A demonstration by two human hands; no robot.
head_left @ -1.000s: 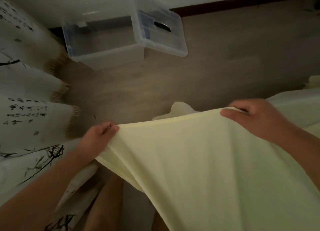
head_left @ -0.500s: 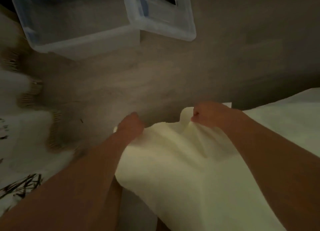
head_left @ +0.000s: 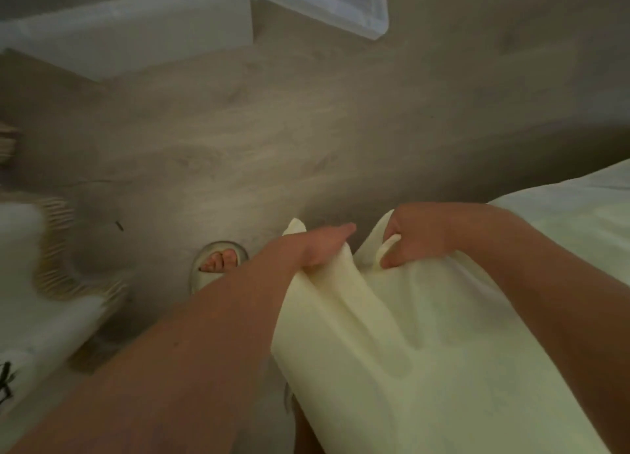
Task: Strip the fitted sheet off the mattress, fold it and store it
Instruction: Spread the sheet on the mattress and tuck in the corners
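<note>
Head view. Clutching the top edge of the pale yellow fitted sheet (head_left: 392, 351) in the left hand (head_left: 317, 249), fingers curled under the cloth; pinching the matching edge in the right hand (head_left: 419, 239). Held wide apart and taut a second ago, now brought almost together, with slack folds hanging below and between them. Probably a fold in half: folding under way, storing yet to come. Beyond the hands, on the floor: clear storage box (head_left: 136, 34), lid (head_left: 341, 0) off beside it.
</note>
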